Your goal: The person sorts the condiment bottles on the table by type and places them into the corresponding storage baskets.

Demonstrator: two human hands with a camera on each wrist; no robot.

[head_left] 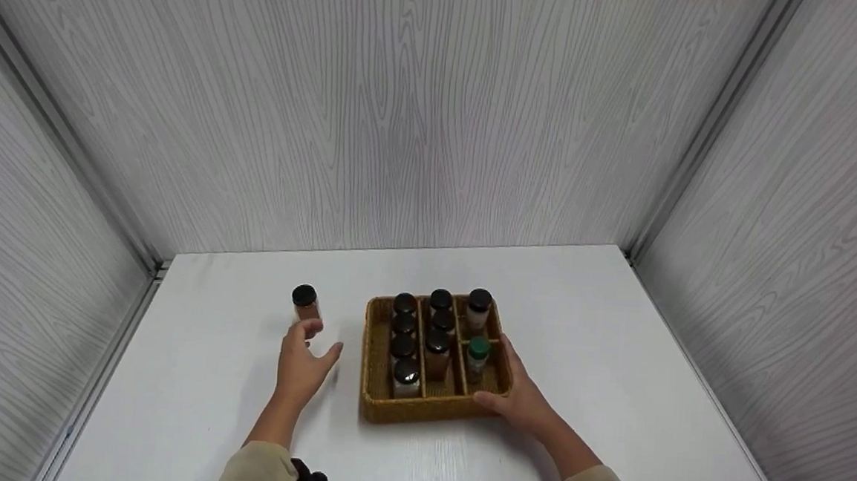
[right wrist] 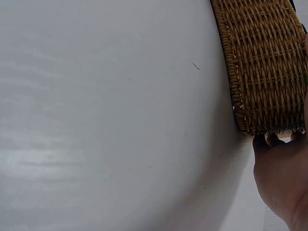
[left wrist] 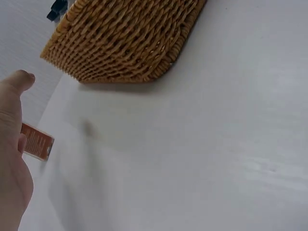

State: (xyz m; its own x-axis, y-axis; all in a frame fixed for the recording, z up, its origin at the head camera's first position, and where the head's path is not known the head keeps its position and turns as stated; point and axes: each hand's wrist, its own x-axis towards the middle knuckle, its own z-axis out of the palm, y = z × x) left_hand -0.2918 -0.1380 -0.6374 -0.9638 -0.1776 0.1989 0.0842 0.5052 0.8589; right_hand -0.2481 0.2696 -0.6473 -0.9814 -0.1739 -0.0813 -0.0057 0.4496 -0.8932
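A spice jar (head_left: 305,304) with a black lid and reddish-brown contents stands on the table left of the basket. Close in front of it is my left hand (head_left: 304,359), thumb and fingers spread wide with nothing between them. In the left wrist view, the jar's brown label (left wrist: 36,142) shows partly behind that hand. My right hand (head_left: 526,403) holds the woven basket (head_left: 433,406) by its front right corner, thumb over the front rim and fingers along the side. Inside the basket, several black-lidded jars (head_left: 407,373) and a green-capped jar (head_left: 477,351) stand upright between dividers.
The white table (head_left: 601,340) spreads around the basket. Grey wood-grain panels enclose it at the back (head_left: 406,120), left (head_left: 11,259) and right (head_left: 783,277). The basket's left compartment (head_left: 379,349) shows bare weave.
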